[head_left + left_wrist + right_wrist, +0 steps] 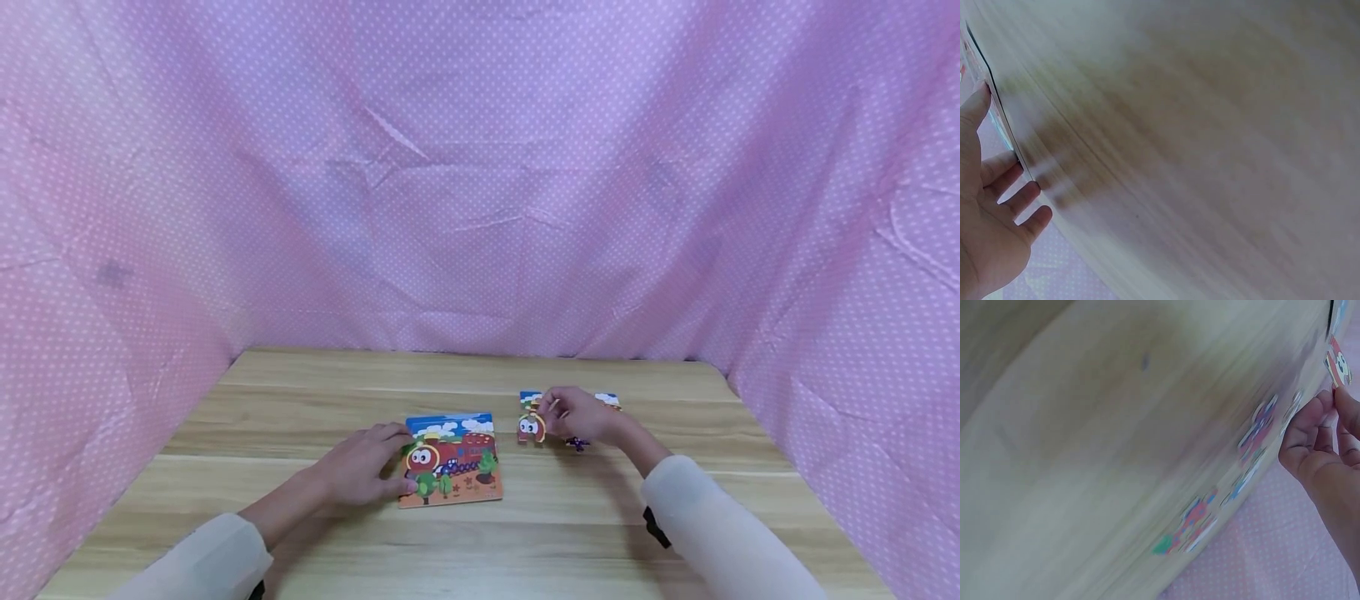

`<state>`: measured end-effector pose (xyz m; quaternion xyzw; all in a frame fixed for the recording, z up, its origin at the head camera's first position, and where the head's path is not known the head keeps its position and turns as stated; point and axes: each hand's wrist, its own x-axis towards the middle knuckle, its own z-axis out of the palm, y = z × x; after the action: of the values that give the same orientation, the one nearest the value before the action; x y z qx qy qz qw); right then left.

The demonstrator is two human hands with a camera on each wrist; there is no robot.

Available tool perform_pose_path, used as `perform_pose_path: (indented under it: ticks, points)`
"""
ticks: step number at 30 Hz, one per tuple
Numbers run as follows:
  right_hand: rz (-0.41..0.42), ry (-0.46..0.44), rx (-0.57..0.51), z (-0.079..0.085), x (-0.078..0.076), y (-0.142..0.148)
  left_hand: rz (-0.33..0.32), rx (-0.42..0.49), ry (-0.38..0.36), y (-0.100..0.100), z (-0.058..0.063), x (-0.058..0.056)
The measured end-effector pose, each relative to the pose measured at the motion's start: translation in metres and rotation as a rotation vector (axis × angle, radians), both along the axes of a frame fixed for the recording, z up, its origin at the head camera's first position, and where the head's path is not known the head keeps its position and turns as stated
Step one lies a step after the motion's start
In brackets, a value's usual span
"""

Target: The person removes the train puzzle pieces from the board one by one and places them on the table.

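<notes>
Right hand pinches the train-face jigsaw piece just right of the train-picture board — left hand rests relaxed fingers on its left edge, not clenched — likely the piece-sorting step, next move probably calls for matching its tabs to the loose pieces.

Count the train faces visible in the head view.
2: one train face on the board touched by the left hand; another on the piece pinched by the right hand. That hand may hide more.
</notes>
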<state>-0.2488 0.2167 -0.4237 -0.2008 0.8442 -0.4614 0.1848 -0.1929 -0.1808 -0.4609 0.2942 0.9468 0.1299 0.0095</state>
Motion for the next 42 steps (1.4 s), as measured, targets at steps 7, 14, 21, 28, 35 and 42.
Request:
perform_pose_path:
  ticks: [7,14,21,28,35,42]
  points:
    - [-0.011,0.126,0.020,-0.003,0.000,0.008,-0.015,0.003,0.001,-0.001,0.000,-0.002]
    - [-0.057,0.267,0.112,-0.015,0.004,0.002,-0.015,0.001,-0.003,-0.002,0.002,-0.002]
    - [-0.068,0.391,0.169,-0.020,0.005,0.000,-0.026,0.000,0.003,-0.002,0.002,-0.006]
    - [-0.060,0.446,0.257,-0.021,0.005,0.000,-0.026,-0.002,0.000,-0.004,0.001,-0.009]
    - [-0.063,0.460,0.300,-0.021,0.003,-0.003,-0.027,-0.004,0.007,-0.008,0.000,-0.010]
    - [-0.047,0.508,0.292,-0.021,0.005,-0.008,-0.033,-0.004,0.001,-0.010,-0.001,-0.012]
